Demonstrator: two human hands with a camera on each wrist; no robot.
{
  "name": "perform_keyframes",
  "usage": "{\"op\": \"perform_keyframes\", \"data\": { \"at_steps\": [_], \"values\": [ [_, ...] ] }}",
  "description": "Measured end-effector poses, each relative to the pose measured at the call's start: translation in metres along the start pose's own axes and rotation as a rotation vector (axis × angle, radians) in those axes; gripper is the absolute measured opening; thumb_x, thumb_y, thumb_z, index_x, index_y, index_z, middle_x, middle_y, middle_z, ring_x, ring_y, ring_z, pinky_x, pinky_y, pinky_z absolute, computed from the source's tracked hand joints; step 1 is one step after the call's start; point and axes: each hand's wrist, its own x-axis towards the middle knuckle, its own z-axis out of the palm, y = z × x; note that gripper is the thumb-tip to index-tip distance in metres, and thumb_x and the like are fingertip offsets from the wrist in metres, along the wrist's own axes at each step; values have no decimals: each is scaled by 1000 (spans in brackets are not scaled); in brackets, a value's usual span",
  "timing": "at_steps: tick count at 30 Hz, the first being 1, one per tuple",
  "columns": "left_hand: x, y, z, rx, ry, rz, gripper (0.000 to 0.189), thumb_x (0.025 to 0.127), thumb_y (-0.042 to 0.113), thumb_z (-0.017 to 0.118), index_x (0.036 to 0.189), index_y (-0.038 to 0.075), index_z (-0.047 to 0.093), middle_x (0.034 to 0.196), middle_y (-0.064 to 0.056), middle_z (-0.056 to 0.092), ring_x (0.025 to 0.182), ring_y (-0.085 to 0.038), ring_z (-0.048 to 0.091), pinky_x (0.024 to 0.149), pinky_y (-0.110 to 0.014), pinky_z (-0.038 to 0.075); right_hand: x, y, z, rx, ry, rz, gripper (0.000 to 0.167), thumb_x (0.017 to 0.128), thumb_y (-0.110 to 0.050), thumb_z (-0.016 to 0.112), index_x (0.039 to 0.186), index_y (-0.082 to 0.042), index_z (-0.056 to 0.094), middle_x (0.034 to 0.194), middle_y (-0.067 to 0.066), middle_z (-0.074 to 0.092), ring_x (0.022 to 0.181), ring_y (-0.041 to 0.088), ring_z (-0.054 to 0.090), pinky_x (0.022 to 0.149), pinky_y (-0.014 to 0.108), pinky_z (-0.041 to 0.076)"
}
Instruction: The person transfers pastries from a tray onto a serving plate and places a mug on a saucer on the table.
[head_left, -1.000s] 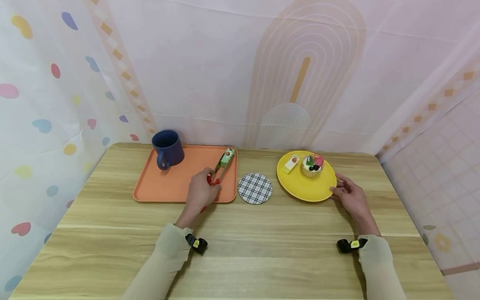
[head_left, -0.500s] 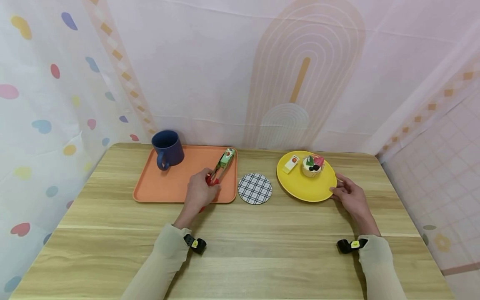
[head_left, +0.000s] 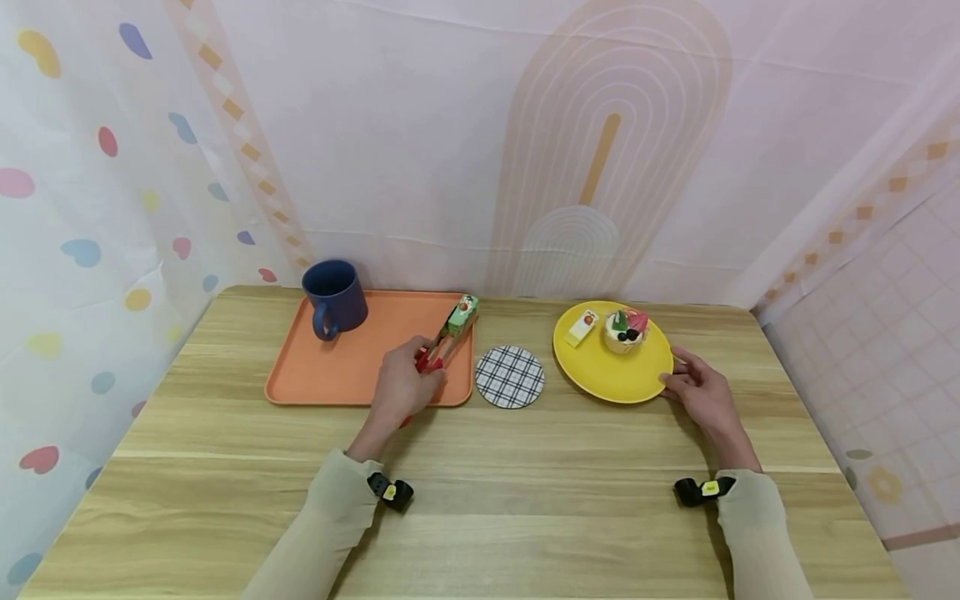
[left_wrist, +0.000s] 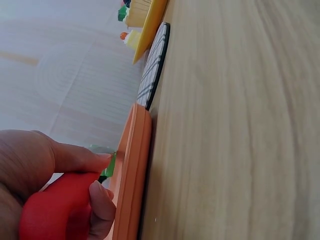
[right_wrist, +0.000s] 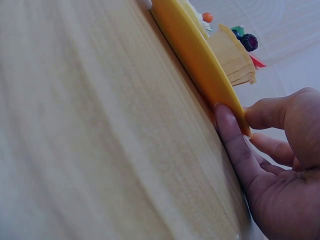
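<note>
No text can be read. One yellow label [head_left: 390, 492] sits on the black left wrist strap [head_left: 377, 482], another yellow label [head_left: 710, 488] on the black right wrist strap [head_left: 725, 484]; both bear faint marks too small to make out in the head view.

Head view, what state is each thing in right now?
Tongs: gripped in left hand, arms apart
Green cake: between the tongs; whether lifted, unclear
Orange tray: flat on table
Blue mug: upright on tray
Coaster: flat on table
Yellow plate: rim held by right hand
Pale cake: lying on plate
Fruit tart: upright on plate
</note>
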Motion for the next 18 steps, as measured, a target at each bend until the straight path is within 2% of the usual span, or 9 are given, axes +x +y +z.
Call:
{"op": "perform_keyframes", "data": {
  "at_steps": [11,18],
  "values": [
    [-5,10,4,-30,-11,29,43,86,12,79,126,6,64,104,-17,65,73,-23,57,52,-26,44,0,1,-2,0,-14,-17,63,103,-7,58,160,-8,32,130,14,52,91,-6,62,82,18,57],
    [-7,14,8,-24,-11,58,44,85,13,79,126,7,65,105,-16,67,78,-25,59,54,-27,45,-1,0,-2,-5,-14,-21,63,103,-7,58,160,-8,33,131,15,52,91,-6,62,82,18,58]
  ]
}}
